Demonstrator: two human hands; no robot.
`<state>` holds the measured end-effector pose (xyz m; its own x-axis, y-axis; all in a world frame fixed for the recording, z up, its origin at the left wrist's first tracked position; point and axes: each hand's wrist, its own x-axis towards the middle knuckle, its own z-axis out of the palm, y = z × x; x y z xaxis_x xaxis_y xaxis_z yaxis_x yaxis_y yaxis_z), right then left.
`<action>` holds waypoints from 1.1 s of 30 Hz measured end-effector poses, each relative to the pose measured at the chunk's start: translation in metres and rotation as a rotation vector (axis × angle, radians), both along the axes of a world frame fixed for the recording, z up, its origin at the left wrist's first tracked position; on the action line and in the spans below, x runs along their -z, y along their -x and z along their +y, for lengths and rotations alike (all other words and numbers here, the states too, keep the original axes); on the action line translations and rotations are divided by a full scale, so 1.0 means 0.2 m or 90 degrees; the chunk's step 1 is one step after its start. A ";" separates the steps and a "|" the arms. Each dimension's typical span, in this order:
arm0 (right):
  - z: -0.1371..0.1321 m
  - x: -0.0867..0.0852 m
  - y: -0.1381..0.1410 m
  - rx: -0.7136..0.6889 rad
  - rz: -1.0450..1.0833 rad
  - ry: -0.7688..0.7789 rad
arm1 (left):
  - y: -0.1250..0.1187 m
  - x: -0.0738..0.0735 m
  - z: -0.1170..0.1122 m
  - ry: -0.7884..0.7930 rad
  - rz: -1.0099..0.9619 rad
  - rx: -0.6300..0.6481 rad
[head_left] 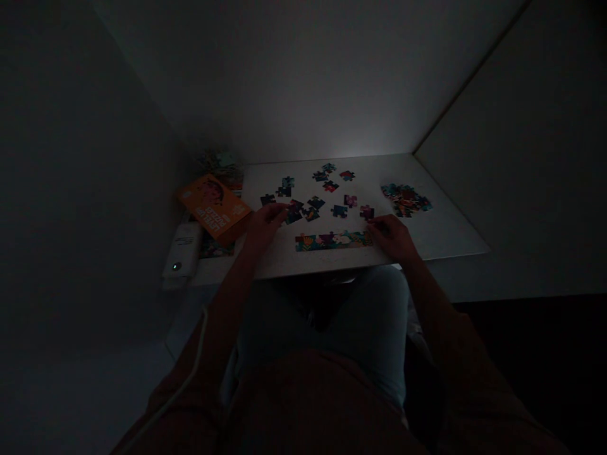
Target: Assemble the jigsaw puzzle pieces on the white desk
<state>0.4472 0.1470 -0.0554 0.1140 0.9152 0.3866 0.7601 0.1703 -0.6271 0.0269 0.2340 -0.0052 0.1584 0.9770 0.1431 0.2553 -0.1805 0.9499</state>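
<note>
In dim light, my left hand (266, 222) reaches in from the left, its fingers pinched at the edge of a dark blue-purple puzzle piece (294, 210). On the other side, my right hand (391, 236) has thumb and finger closed at the lower edge of a purple puzzle piece (367, 212). Between the hands, nearer the table's front edge, lies a joined puzzle strip (334, 241) with colourful plants. Loose pieces lie around, among them a dark blue piece (339, 211), a pink-purple piece (350, 200) and a red-marked piece (331, 186).
A pile of puzzle pieces (406, 200) lies on the right of the white table (441, 234). At the left, an orange puzzle box (214, 207) rests tilted over other items, beside a white device (182, 251) with a small lit display. Walls stand behind and beside the table.
</note>
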 end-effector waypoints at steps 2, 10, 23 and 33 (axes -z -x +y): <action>0.00 0.00 0.01 -0.012 -0.029 -0.009 | 0.04 0.04 -0.08 0.006 0.007 -0.033; -0.03 -0.07 0.07 -0.078 -0.097 0.023 | 0.07 0.07 -0.21 0.015 -0.105 -0.034; -0.03 -0.03 0.29 -0.100 0.097 -0.011 | -0.44 0.00 -0.16 -0.014 0.102 0.113; -0.02 0.01 0.24 -0.029 0.178 -0.039 | -0.69 -0.04 -0.09 -0.130 0.346 0.176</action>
